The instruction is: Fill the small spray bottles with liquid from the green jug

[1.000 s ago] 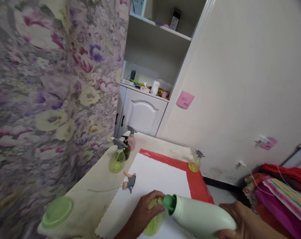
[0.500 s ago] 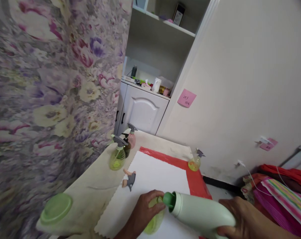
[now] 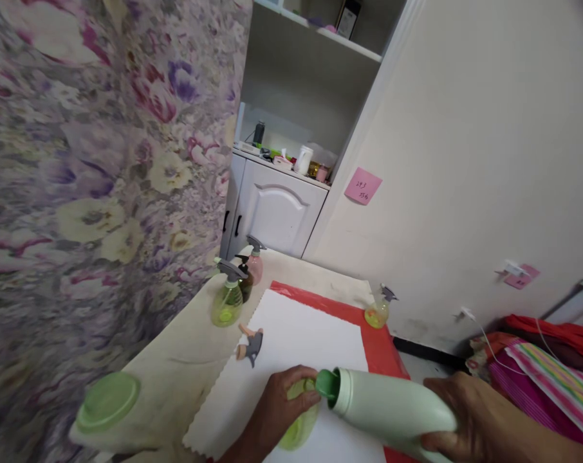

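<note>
My left hand (image 3: 289,399) is closed around the neck of a clear yellow-green spray bottle (image 3: 298,429), which has no spray head on it. My right hand (image 3: 470,418) grips a pale green bottle (image 3: 392,402), tilted almost level with its mouth toward the spray bottle's opening. Something green (image 3: 326,384) juts from that mouth over the opening; whether it is a spout or liquid I cannot tell. On the white sheet's left edge lies a loose grey and peach spray head (image 3: 250,347) with a thin tube. A light green lid (image 3: 108,402) is at lower left.
A yellow-green spray bottle (image 3: 227,303), a dark pump bottle (image 3: 246,284) and a pink spray bottle (image 3: 255,267) stand at the back left. Another spray bottle (image 3: 377,314) is at the right. White paper (image 3: 305,321) covers red plastic (image 3: 388,350). The wall (image 3: 455,193) borders the right.
My view has tipped down slightly to the right. Both hands keep their hold, with the pale green bottle's mouth still at the spray bottle's opening. The green shape at that mouth looks slightly different.
</note>
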Motion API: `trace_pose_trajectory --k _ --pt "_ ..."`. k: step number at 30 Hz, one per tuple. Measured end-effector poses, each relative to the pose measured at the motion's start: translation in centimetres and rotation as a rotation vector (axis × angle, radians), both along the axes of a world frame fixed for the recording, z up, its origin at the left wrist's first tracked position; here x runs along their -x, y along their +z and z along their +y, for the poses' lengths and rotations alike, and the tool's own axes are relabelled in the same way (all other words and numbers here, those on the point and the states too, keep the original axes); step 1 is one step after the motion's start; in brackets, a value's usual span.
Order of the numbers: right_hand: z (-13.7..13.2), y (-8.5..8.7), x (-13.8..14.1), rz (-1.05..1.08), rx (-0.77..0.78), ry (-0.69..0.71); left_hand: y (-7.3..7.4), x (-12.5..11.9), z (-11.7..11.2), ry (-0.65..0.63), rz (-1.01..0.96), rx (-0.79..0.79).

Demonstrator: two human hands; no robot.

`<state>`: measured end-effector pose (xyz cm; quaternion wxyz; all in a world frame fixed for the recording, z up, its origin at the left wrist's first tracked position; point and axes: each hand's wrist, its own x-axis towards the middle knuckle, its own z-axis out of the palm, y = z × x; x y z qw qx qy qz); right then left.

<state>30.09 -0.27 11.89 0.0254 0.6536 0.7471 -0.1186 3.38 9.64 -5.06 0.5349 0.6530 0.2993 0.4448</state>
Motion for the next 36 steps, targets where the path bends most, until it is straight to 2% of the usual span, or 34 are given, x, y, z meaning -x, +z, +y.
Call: trace_pose_trajectory --k 17,26,36 --pt "-0.1 1.6 1.6 -0.037 0.064 -0.045 0.4 0.1 -0.2 -0.01 -0.002 0.014" --pt "-0.2 1.0 0.7 -0.023 0.048 0.013 0.1 0.2 0.0 -0.053 0.005 0.013" --pt "-0.2 1.1 0.6 -0.043 0.034 0.021 -0.2 0.0 0.1 -0.087 -0.037 0.044"
